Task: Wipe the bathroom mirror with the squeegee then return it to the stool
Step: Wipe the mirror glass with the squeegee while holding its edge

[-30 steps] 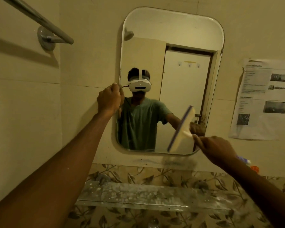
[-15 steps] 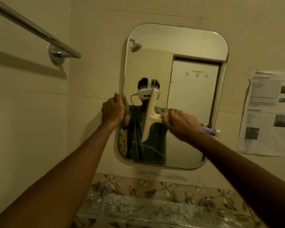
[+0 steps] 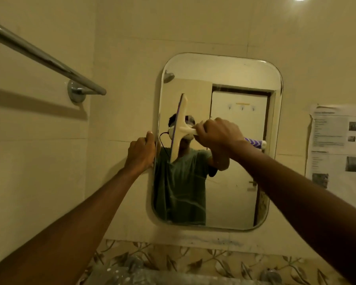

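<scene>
Squeegee: white T-shaped head, blade edge purple, standing near upright with its top tilted slightly right; pressed against the glass in the left half of the mirror, close to the left edge, about mid-height; handle running right, purple-and-white striped end sticking out past the wrist.
Right hand: fist wrapped tight around the squeegee handle, fingers curled over the top, knuckles toward the camera; in front of the mirror's middle.
Mirror: rounded-corner rectangle fixed to the tiled wall; faint streaks on the lower left part of the glass; reflection of a person in a green shirt, a white door and a shower head near the top left corner.
Left hand: fingers curled around the mirror's left edge at mid-height, gripping the rim; thumb side up.
Towel rail: metal bar on the left wall, running to a round mount well left of the mirror's top left corner.
Paper sheet: printed text and small pictures, stuck to the wall just right of the mirror's right edge.
Tile border: leaf pattern, below the mirror's bottom edge.
Shelf: speckled, at the bottom of the view, mostly cut off.
</scene>
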Demonstrator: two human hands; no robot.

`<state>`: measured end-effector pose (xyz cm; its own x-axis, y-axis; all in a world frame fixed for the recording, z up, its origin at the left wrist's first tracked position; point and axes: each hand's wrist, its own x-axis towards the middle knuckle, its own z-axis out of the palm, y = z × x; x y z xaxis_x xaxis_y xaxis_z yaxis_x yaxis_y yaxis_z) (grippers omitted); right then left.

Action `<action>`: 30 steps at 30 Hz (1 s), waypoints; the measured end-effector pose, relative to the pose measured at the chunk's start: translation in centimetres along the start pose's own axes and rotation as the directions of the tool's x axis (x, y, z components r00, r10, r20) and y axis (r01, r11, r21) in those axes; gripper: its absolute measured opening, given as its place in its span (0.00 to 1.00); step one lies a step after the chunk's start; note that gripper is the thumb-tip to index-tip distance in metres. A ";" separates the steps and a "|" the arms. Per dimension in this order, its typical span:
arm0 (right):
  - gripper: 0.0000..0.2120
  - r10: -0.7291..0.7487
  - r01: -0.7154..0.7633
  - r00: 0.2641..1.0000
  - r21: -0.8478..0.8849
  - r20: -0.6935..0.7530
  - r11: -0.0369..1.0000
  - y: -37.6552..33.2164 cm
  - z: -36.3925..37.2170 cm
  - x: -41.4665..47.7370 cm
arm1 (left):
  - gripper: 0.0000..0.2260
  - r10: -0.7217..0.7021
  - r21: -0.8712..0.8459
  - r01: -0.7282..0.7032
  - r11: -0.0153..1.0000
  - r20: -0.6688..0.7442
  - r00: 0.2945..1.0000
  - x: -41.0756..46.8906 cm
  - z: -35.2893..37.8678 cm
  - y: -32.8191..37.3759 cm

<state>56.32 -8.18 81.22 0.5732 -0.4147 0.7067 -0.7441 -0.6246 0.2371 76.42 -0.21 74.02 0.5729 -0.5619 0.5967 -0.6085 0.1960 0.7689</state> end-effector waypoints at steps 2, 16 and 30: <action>0.18 0.008 -0.008 1.000 -0.038 0.004 0.999 1.7 -1.5 -0.9 | 0.28 0.027 0.031 -0.028 0.999 0.017 0.999 0.2 -0.2 0.2; 0.24 0.226 -0.239 0.967 -0.114 -0.118 0.964 13.1 -5.1 -4.4 | 0.23 0.267 0.049 -0.264 0.963 -0.087 0.960 5.1 -2.8 7.4; 0.14 -0.052 0.040 0.996 -0.155 -0.076 0.987 0.8 -8.5 6.5 | 0.31 -0.017 -0.162 0.003 0.987 -0.080 0.997 7.1 -1.1 8.6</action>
<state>56.53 -5.74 91.63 0.5834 -0.3301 0.7420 -0.7650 -0.5302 0.3656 75.87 -1.66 85.10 0.6253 -0.4986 0.6004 -0.5095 0.3219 0.7980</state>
